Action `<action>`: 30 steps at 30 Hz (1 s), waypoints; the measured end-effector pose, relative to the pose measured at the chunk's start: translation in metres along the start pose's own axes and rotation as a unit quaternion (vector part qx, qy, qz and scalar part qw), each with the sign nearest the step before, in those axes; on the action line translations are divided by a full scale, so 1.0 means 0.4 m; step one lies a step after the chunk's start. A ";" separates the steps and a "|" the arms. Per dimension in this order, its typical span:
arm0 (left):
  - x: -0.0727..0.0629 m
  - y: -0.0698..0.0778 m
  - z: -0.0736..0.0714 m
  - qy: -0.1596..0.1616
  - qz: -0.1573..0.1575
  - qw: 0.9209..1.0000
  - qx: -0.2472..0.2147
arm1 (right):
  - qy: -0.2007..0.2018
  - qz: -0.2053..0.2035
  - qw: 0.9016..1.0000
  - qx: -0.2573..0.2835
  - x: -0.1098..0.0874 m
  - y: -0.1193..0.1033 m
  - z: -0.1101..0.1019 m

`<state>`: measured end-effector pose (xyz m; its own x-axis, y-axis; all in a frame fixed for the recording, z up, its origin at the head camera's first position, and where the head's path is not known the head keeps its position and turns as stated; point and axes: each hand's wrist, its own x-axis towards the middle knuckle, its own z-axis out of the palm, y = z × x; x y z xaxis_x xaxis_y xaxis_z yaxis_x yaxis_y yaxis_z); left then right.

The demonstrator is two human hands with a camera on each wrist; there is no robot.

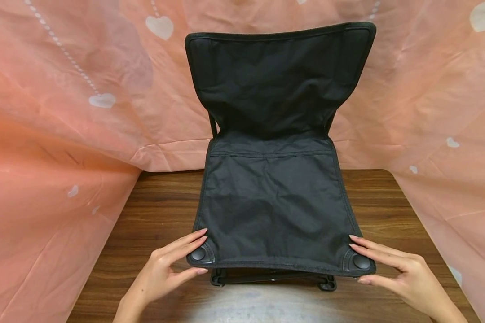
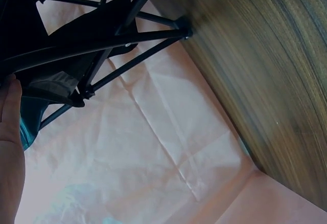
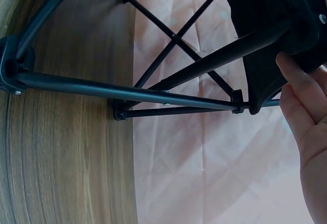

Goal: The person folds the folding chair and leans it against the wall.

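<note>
A black folding camp chair [image 1: 272,202] stands unfolded, its fabric seat toward me and its backrest [image 1: 276,76] upright behind. At the seat's front left corner, my left hand [image 1: 167,262] grips the edge, fingers on top and thumb by the front rim. My right hand [image 1: 396,267] holds the front right corner the same way, beside a round black cap [image 1: 362,262]. Thin dark tubes of the chair's frame [image 3: 127,93] cross beneath the seat in the right wrist view. In the left wrist view only part of the left hand [image 2: 10,132] shows, at the chair's underside.
The chair's feet [image 1: 327,283] rest on a brown wood-grain surface [image 1: 165,206]. Pink cloth [image 1: 64,148] with white hearts hangs behind and along both sides, close around the chair. A pale glare lies on the wood at the front.
</note>
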<state>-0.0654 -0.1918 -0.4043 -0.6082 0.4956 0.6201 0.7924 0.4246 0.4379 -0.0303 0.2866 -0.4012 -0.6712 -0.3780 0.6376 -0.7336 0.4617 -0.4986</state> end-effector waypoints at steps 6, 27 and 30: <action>0.009 0.001 -0.004 0.008 0.032 0.999 0.011 | 0.009 -0.035 0.999 0.012 0.017 -0.021 -0.002; 0.014 0.003 -0.007 0.035 0.072 0.993 0.082 | 0.010 -0.032 0.999 -0.024 0.023 -0.037 0.000; 0.014 0.003 -0.006 0.037 0.071 0.993 0.084 | 0.009 -0.031 0.999 -0.019 0.025 -0.041 0.000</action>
<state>-0.0678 -0.1904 -0.3987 -0.4806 0.5057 0.7164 0.8477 0.4770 0.2320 -0.0250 0.2753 -0.3865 -0.6224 -0.3927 0.6771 -0.7691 0.4674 -0.4359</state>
